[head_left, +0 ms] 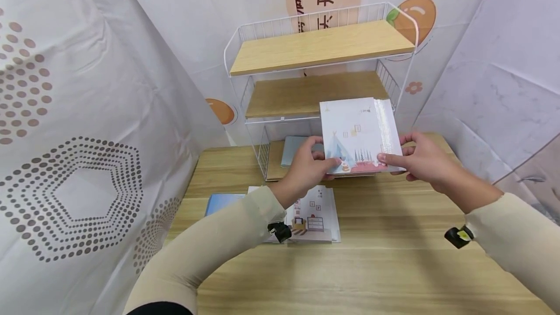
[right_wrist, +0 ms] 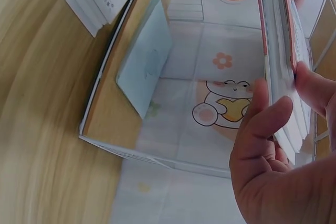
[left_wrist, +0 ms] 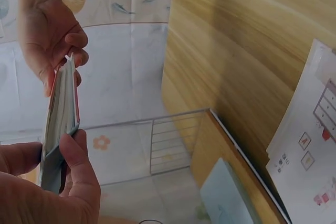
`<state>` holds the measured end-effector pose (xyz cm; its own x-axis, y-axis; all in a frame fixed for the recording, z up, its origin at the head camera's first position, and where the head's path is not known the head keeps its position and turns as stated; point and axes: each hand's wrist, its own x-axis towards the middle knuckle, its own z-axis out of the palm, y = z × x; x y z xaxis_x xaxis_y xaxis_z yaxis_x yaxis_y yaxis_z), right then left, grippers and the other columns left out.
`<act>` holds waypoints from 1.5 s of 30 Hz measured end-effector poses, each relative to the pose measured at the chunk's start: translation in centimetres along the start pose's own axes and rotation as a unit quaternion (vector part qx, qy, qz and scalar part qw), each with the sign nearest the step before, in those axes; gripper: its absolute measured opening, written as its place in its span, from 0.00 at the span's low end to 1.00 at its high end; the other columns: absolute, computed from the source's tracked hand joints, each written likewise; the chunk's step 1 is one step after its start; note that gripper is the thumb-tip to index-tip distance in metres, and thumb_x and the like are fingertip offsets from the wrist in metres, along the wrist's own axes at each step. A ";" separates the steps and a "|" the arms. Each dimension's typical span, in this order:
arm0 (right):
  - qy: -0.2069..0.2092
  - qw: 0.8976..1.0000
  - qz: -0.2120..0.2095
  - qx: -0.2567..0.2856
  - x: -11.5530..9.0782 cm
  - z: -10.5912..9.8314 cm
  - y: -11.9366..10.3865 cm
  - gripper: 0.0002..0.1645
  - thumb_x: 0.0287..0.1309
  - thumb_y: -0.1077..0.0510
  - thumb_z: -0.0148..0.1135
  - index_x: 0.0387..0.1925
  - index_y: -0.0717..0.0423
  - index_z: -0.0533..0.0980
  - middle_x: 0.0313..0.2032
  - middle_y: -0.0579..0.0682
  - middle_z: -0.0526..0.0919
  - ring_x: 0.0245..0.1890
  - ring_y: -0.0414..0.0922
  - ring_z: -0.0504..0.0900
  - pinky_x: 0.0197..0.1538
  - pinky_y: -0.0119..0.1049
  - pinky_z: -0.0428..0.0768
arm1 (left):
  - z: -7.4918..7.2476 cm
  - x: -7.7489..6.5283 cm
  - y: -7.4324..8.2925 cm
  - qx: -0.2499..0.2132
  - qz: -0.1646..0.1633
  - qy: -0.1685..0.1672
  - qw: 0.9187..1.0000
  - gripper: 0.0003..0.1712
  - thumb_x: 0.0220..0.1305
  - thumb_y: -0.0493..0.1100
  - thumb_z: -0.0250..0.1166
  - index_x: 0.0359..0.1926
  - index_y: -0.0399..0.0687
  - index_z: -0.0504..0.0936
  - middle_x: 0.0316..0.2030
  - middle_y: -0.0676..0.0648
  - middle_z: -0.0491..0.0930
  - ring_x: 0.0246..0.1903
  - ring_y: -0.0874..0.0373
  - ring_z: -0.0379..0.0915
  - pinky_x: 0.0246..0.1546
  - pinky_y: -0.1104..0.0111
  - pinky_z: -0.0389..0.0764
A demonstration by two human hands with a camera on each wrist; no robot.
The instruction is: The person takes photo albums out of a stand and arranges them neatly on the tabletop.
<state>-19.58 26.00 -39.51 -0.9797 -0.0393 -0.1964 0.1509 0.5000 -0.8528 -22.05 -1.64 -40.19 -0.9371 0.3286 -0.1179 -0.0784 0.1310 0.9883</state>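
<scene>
Both hands hold a small stack of notebooks (head_left: 356,128) in front of the shelf rack. The top cover is white with a blue tent and pink drawing. My left hand (head_left: 305,163) pinches the left corner, thumb on the cover and fingers beneath. At the right edge, my right hand (head_left: 422,160) grips likewise. Page edges of several notebooks (right_wrist: 275,40) show in the right wrist view, with the right hand (right_wrist: 278,161) around their near end. From the left wrist, the left hand (left_wrist: 63,192) pinches the stack's near end.
A white wire rack with wooden shelves (head_left: 323,50) stands at the back of the wooden table (head_left: 393,256). On its bottom shelf lies a light blue notebook (head_left: 292,152). White notebooks (head_left: 317,213) and a blue one (head_left: 222,202) lie on the table under the left forearm.
</scene>
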 end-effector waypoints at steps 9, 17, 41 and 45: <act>0.007 1.000 -0.004 0.007 -0.9 1.1 1.4 0.53 0.57 0.40 0.77 0.64 0.66 0.56 0.33 0.48 0.86 0.32 0.42 0.90 0.28 0.40 0.82 | 0.4 -1.4 -1.2 0.011 0.005 0.009 1.000 0.31 0.67 0.36 0.71 0.66 0.57 0.69 0.42 0.47 0.86 0.40 0.55 0.86 0.39 0.59 0.91; 0.015 1.000 -0.013 0.002 -1.5 2.2 2.9 0.50 0.58 0.41 0.76 0.62 0.67 0.58 0.33 0.52 0.87 0.31 0.42 0.89 0.27 0.40 0.82 | 0.9 -1.9 -2.9 0.021 -0.010 0.018 1.000 0.32 0.67 0.37 0.72 0.66 0.60 0.70 0.45 0.49 0.85 0.42 0.56 0.86 0.41 0.59 0.91; -0.020 0.999 0.035 0.032 -1.7 4.9 7.9 0.52 0.58 0.41 0.76 0.65 0.68 0.57 0.39 0.57 0.87 0.35 0.48 0.91 0.32 0.43 0.86 | 1.8 -2.3 -7.7 -0.037 -0.061 0.002 0.997 0.31 0.65 0.32 0.71 0.64 0.57 0.73 0.43 0.45 0.84 0.37 0.54 0.86 0.37 0.57 0.91; -0.022 0.998 0.044 0.028 -1.7 5.2 8.6 0.53 0.57 0.40 0.76 0.65 0.68 0.57 0.38 0.56 0.86 0.34 0.47 0.90 0.33 0.43 0.86 | 2.0 -2.2 -8.2 -0.048 -0.087 0.006 0.995 0.30 0.66 0.30 0.69 0.64 0.58 0.73 0.43 0.44 0.83 0.37 0.53 0.87 0.35 0.59 0.91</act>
<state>-15.89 25.84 -49.07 -0.9559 -0.0359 -0.2914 0.2440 0.4548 -0.8565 -18.61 -1.56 -48.25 -0.9101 0.2976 -0.2884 -0.2724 0.0949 0.9575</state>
